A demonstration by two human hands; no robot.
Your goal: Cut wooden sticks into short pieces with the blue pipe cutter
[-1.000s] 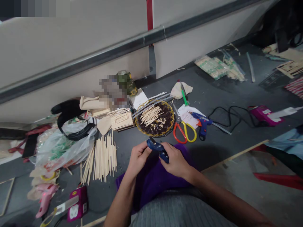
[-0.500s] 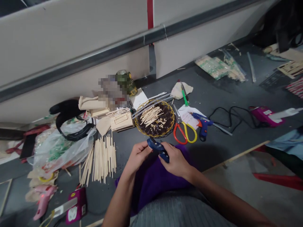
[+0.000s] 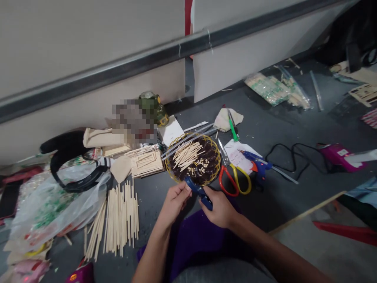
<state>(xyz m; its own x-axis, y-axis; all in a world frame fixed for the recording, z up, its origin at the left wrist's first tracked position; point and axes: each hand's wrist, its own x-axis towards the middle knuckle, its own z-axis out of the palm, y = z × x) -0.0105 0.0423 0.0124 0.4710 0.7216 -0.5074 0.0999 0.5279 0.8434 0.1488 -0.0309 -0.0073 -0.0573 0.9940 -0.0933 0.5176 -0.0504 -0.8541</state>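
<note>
My right hand [image 3: 220, 210] is closed round the blue handles of a cutter [image 3: 199, 192], whose nose points up and left towards the basket. My left hand [image 3: 174, 203] is pinched at the cutter's nose; what its fingertips hold is too small to make out. Both hands hover just in front of a round yellow-rimmed woven basket [image 3: 193, 158] that holds short cut sticks. A purple cloth [image 3: 196, 243] lies on my lap under the hands.
A pile of long wooden sticks [image 3: 118, 220] lies left of my hands, beside a clear plastic bag [image 3: 53, 204]. Red-and-yellow scissors [image 3: 234, 181] and a blue glue gun [image 3: 259, 167] with a black cord lie right of the basket. A small stick frame [image 3: 145, 160] sits behind.
The view has shifted, so everything sits lower and further left in the picture. My hands have come closer to the basket's near rim, still together on the blue cutter.
</note>
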